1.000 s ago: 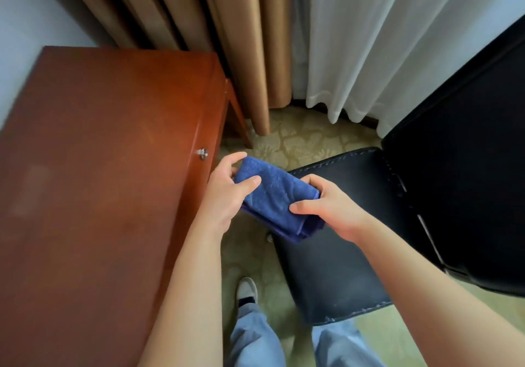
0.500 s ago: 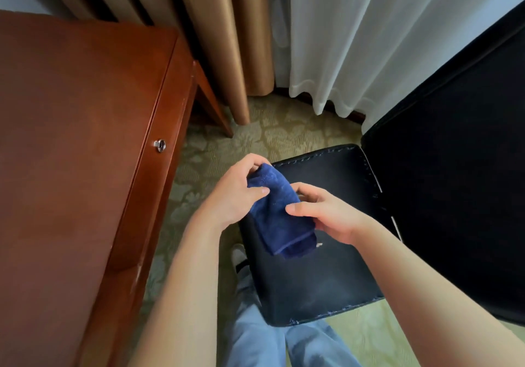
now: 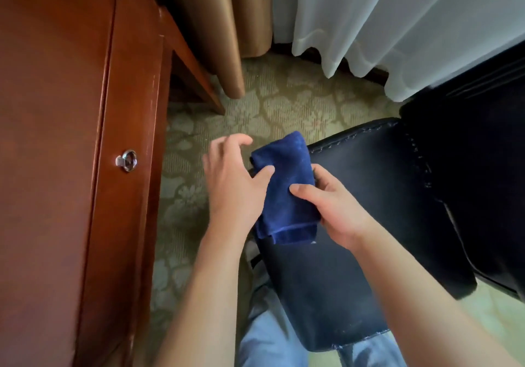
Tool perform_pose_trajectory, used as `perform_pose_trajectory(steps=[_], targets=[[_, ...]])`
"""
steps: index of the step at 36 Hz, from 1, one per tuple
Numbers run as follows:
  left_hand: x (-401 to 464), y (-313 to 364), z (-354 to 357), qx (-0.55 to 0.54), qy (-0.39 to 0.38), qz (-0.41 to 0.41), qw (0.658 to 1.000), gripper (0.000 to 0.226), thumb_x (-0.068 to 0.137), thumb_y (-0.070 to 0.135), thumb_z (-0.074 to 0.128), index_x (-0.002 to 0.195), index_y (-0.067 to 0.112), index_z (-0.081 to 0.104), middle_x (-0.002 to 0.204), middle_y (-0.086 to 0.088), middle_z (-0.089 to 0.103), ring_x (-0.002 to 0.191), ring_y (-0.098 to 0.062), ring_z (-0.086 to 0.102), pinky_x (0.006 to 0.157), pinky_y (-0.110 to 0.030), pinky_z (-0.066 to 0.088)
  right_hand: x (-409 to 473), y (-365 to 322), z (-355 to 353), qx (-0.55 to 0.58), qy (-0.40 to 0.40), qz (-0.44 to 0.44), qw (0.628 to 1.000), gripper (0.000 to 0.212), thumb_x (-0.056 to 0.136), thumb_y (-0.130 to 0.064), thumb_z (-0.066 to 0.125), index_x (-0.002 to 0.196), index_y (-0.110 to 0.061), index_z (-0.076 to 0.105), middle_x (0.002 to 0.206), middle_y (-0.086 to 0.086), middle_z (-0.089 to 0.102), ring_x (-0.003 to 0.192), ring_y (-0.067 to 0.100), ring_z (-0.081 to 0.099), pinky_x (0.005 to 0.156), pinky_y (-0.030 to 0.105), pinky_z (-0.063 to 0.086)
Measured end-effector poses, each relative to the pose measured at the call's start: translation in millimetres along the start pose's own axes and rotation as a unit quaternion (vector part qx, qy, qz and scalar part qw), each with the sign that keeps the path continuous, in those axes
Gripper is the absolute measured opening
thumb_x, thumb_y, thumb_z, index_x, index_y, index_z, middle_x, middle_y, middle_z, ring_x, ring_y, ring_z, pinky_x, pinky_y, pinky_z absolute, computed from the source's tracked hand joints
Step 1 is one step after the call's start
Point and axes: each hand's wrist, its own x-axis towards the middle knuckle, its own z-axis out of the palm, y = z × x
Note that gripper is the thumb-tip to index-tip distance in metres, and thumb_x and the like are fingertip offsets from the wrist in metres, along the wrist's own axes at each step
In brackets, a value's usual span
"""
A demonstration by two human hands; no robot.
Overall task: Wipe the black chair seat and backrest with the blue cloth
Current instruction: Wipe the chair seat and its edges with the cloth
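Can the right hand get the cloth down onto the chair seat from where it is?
Probably yes. The right hand grips the folded cloth above the seat, and nothing lies between them. The left hand only touches the cloth's edge with its thumb, fingers open.

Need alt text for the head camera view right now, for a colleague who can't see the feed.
A person's right hand grips a folded blue cloth above the front corner of a black chair seat, while the left hand touches the cloth's edge with its fingers spread. A reddish wooden desk stands to the left; curtains hang behind.
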Motion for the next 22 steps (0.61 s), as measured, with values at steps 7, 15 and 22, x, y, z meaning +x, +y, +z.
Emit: perform_pose_trajectory(steps=[7,15,22], targets=[[-8.3,-36.5,48.3,-0.179,-0.140,-0.108,0.968,0.027,0.091,0.033,0.065,0.115,0.042,0.058,0.117,0.016,0.063,0.107,-0.002,0.061,0.093,-0.027,0.049,37.0,17.4,-1.8,-0.110,0.024,-0.065,0.992,0.017,0.090,-0.014,0.067,0.102,-0.021,0.058,0.093,0.002,0.069,0.083,0.015,0.067,0.073,0.028,0.056],[-13.8,-67.8,78.0,-0.455,-0.141,-0.208,0.854,0.039,0.080,0.029,0.063,0.118,0.026,0.063,0.126,-0.016,0.068,0.124,-0.034,0.062,0.111,-0.055,0.044,53.8,39.1,-1.0,-0.201,-0.009,-0.081,0.976,0.037,0.084,-0.021,0.078,0.105,-0.008,0.051,0.103,0.006,0.067,0.086,0.013,0.064,0.078,0.023,0.052],[-13.6,-89.4,83.7,-0.511,-0.118,-0.260,0.811,0.034,0.085,0.014,0.052,0.119,0.015,0.055,0.118,-0.016,0.067,0.113,-0.031,0.060,0.106,-0.056,0.042,62.4,47.0,3.3,-0.237,-0.047,-0.076,0.967,0.028,0.084,-0.029,0.076,0.098,-0.014,0.058,0.096,0.007,0.065,0.081,0.006,0.058,0.075,0.016,0.048]])
